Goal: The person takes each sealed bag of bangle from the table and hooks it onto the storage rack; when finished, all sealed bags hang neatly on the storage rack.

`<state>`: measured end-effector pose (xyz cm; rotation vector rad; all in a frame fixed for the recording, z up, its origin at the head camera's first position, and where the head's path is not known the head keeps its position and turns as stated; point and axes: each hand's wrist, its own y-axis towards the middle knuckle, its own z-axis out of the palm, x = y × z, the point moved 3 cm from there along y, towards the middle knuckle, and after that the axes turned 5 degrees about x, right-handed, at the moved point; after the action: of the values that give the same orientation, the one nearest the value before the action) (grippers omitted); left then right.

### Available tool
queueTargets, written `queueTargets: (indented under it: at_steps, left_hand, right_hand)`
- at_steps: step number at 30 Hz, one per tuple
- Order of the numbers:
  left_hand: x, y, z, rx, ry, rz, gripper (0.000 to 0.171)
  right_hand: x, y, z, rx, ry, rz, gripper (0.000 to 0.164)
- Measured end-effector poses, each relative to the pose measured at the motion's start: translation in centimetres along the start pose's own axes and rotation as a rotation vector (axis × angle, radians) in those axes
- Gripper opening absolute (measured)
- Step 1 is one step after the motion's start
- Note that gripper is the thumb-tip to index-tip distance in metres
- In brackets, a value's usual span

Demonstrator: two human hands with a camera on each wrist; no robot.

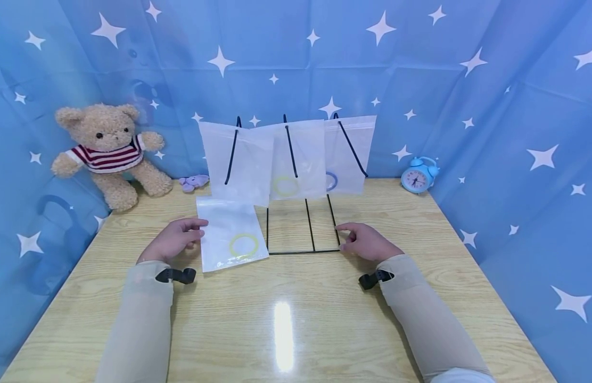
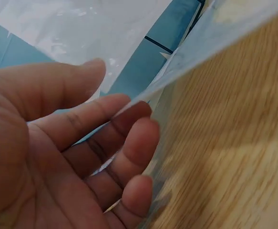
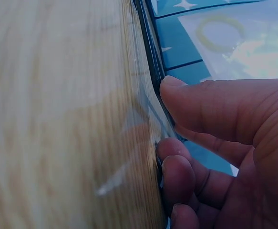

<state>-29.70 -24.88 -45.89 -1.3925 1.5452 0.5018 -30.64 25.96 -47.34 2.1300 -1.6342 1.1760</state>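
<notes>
A translucent zip bag with a yellow ring inside lies at the rack's front left. My left hand is at its left edge, thumb apart from the fingers; in the left wrist view the bag's edge meets the fingertips. Three similar bags hang from the hooks of a black wire rack: a left bag, a middle bag showing a yellow ring, and a right bag showing a blue ring. My right hand touches the rack's right base wire with relaxed fingers.
A teddy bear in a striped shirt sits at the back left, near a small purple toy. A blue alarm clock stands at the back right. Behind the wooden table hangs a blue star-patterned curtain.
</notes>
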Motion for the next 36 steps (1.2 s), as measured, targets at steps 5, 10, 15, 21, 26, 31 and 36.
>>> queueTargets:
  at_steps: [5, 10, 15, 21, 26, 31, 36]
  left_hand:
    - [0.0, 0.0, -0.2, -0.062, 0.016, 0.004, 0.05]
    - [0.0, 0.1, -0.2, -0.128, -0.023, 0.016, 0.049]
    - [0.2, 0.3, -0.1, -0.131, -0.04, 0.046, 0.05]
    - [0.2, 0.1, -0.3, -0.176, -0.051, -0.02, 0.049]
    - [0.1, -0.2, -0.9, -0.328, -0.11, -0.031, 0.051]
    - [0.3, -0.8, -1.7, -0.501, -0.168, -0.023, 0.056]
    - [0.2, -1.5, -2.4, -0.606, -0.238, -0.054, 0.057]
  right_hand:
    - [0.0, 0.0, 0.0, -0.004, -0.003, 0.002, 0.059]
    - [0.0, 0.1, 0.0, -0.001, -0.006, -0.001, 0.059]
    - [0.0, 0.0, 0.0, -0.002, -0.007, -0.001, 0.059]
    - [0.0, 0.0, 0.0, -0.002, -0.009, 0.004, 0.059]
    - [0.1, 0.0, 0.0, -0.006, -0.006, 0.007, 0.059]
    - [0.2, -0.1, 0.0, -0.001, -0.007, 0.003, 0.059]
    - [0.3, -0.2, 0.0, 0.004, -0.003, -0.004, 0.059]
